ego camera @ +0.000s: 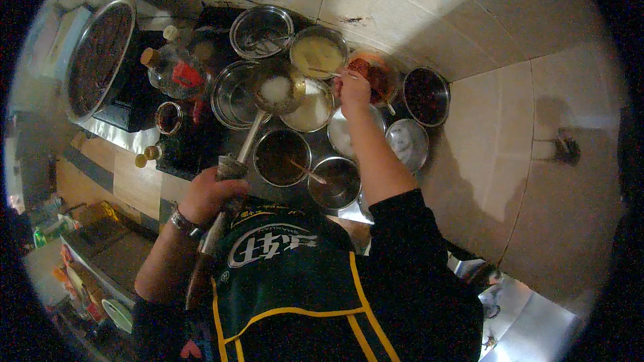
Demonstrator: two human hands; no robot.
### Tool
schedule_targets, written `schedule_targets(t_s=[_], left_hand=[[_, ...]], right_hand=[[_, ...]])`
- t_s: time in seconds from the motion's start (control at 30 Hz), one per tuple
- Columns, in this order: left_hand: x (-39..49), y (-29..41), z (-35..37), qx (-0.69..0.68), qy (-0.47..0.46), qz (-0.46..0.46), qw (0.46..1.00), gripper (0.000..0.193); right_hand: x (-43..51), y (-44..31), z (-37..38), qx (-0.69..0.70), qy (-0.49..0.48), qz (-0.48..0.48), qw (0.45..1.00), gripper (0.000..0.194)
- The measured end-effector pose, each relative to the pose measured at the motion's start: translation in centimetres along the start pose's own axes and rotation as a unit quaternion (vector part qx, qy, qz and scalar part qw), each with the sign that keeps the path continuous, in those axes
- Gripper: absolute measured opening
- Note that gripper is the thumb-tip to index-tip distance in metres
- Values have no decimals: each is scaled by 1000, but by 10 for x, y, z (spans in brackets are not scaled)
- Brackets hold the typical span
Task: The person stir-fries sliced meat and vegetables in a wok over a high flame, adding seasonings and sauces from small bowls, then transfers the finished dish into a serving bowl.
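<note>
My left hand [214,191] grips the cloth-wrapped handle of a long metal ladle [250,136]. A small heap of white seasoning [276,89] lies in the ladle's bowl, which hangs over the rims of two metal basins. My right hand [353,89] pinches the thin handle of a spoon [327,71] at the bowl of pale yellow seasoning [314,53]. Whether the spoon's tip sits in the yellow contents is hard to tell. Beneath my right forearm is a bowl of white contents [343,133], partly covered. Beside my right hand stands a bowl of red chilli seasoning [375,78].
Around them stand a basin with utensils [261,30], an open bowl of dark liquid [282,156] and a dark-filled bowl [426,95]. Leftward are a clear plastic bottle [173,75], an open jar [169,117] and a large dark-filled basin [103,58]. A tiled wall [483,120] rises at right.
</note>
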State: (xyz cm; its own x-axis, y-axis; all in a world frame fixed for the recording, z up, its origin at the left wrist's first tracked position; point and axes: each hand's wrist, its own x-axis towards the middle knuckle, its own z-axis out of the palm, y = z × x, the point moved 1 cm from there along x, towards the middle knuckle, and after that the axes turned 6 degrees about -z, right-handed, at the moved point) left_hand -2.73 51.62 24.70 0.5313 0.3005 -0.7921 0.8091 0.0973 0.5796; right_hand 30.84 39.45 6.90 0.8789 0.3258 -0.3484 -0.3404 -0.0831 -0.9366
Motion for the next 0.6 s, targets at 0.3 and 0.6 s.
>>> schedule_targets(t_s=[0.3,0.6], left_hand=[[17,2,-6,-112,-29,-14,993,27],[17,3,-3,-146,-39,-28,988,26]], right_hand=[[-27,-53,-24,76,-55,-96,991,21],[-7,1,-5,-100,2,-66,993,23]])
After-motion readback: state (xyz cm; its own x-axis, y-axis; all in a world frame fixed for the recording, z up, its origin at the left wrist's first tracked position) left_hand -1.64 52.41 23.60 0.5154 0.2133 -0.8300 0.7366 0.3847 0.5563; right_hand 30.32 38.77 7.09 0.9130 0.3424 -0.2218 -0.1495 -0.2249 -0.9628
